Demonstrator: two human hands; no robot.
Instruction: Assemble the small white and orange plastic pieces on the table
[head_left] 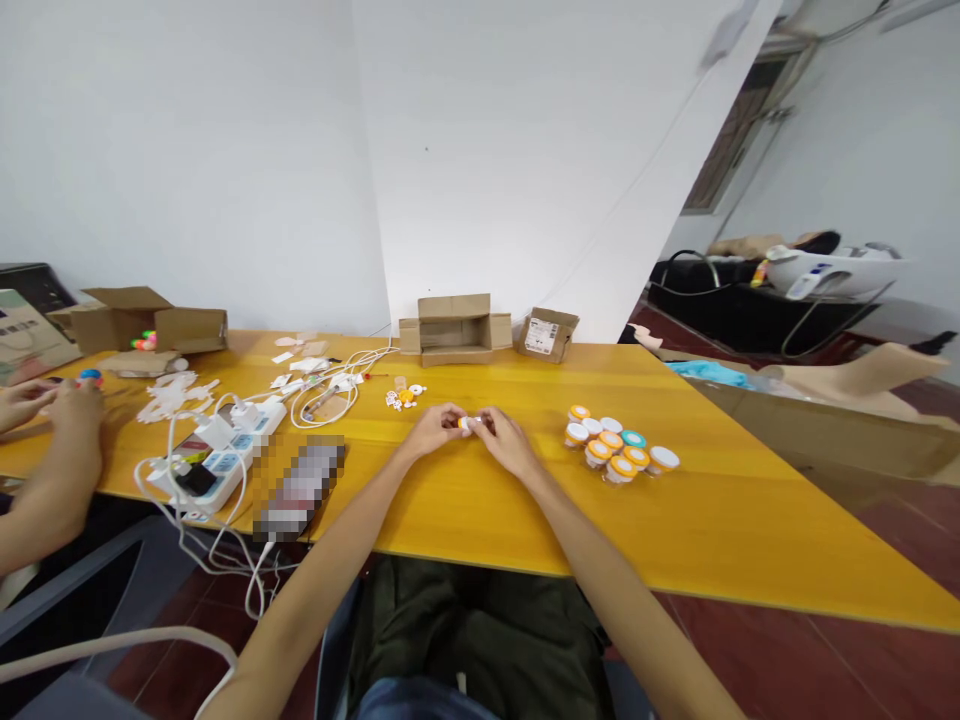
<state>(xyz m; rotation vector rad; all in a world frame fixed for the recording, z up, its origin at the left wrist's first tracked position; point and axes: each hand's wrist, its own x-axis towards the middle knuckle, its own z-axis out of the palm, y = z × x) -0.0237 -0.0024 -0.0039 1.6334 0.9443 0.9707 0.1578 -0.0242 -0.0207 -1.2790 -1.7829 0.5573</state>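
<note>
Both hands meet above the middle of the wooden table (480,510). Between their fingertips is a small white and orange piece (466,423), mostly covered, so its exact kind cannot be made out. My left hand (437,428) pinches it from the left, and my right hand (504,437) grips it from the right. A little beyond the left hand lies a loose pile of small white and yellow-orange plastic parts (405,397). Right of my right hand stands a cluster of several small round containers (611,440) with orange, white and teal lids.
An opened cardboard box (454,335) and a smaller box (547,335) stand by the wall. Left are a phone (300,490), a power strip (240,455) with tangled white cables, and plastic scraps (176,397). Another person's hands (71,405) work at the far left.
</note>
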